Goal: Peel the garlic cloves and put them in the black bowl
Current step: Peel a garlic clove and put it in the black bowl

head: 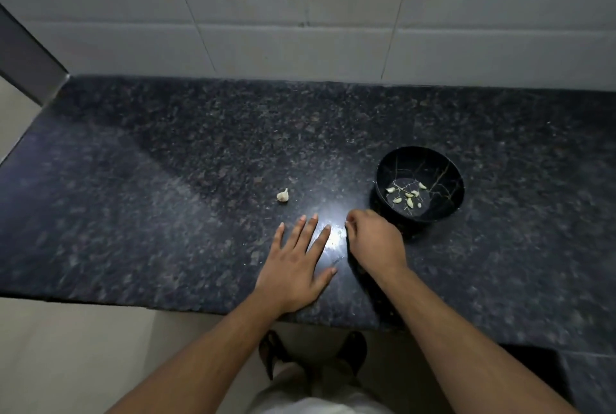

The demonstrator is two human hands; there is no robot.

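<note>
I see a speckled dark granite counter (166, 213), polished enough to throw back a bright glare between the two hands. Behind it rises a wall (266, 13) of large pale grey tiles with thin joints; below the near edge lies a light floor (66, 363).

The round, glossy black bowl (448, 177), veined with thin gold lines, sits at about 2 o'clock from my hands. Inside I count roughly nine small, pale, curved peeled cloves (409, 202), scattered on its flat bottom.

One papery, off-white garlic piece (283, 195), lumpy with a pointed tip, lies alone on the counter at 11 o'clock from the left hand (295, 267) and well apart from the bowl.

The left hand lies flat, fingers straight and spread on the stone. The right hand (375, 240), just beside the bowl, has its fingers curled under; I cannot tell whether they pinch anything.
</note>
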